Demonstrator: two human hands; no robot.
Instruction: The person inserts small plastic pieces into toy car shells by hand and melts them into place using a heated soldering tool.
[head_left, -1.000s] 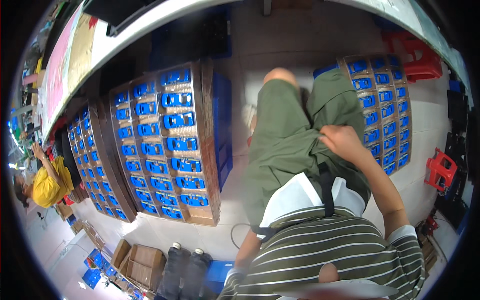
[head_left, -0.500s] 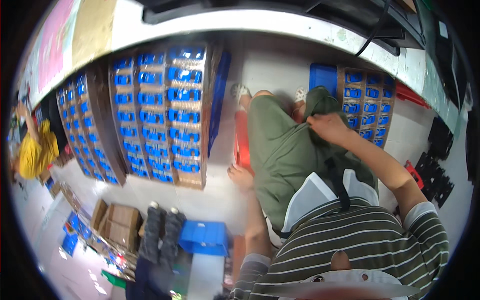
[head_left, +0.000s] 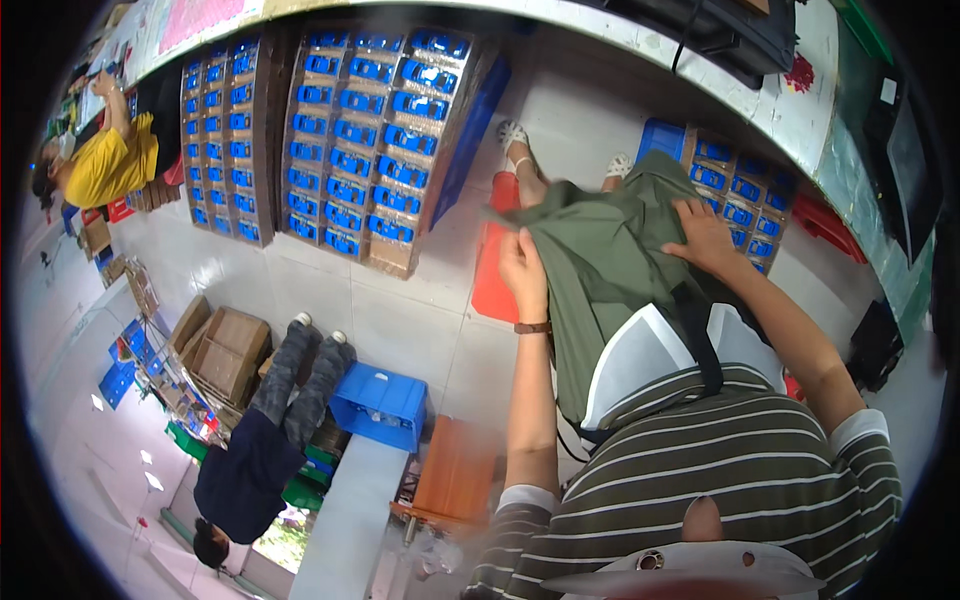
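An olive-green apron (head_left: 610, 240) is draped over my lap and knees, one corner flaring out blurred at the left. My left hand (head_left: 523, 275) closes on the left edge of this cloth. Flat on its right side rests my right hand (head_left: 708, 238), with thumb and fingers apart. Just left of my left hand, part of a red plastic stool or panel (head_left: 493, 265) shows, partly covered by the cloth. A black strap (head_left: 703, 345) runs down from my waist across white cloth.
Trays of blue toy cars (head_left: 370, 140) stand left of my legs, and another tray (head_left: 740, 200) stands at the right. A worktop (head_left: 600, 30) crosses the far side. A blue crate (head_left: 380, 405) and an orange-brown bench (head_left: 450, 470) are at lower left. Two people, in yellow (head_left: 115, 165) and dark clothes (head_left: 245, 470), are at the left.
My left hand has risen from beside the red plastic to the apron's left edge and pulled it outward. My right hand has gone from a pinch to spread fingers, farther right. The view has shifted.
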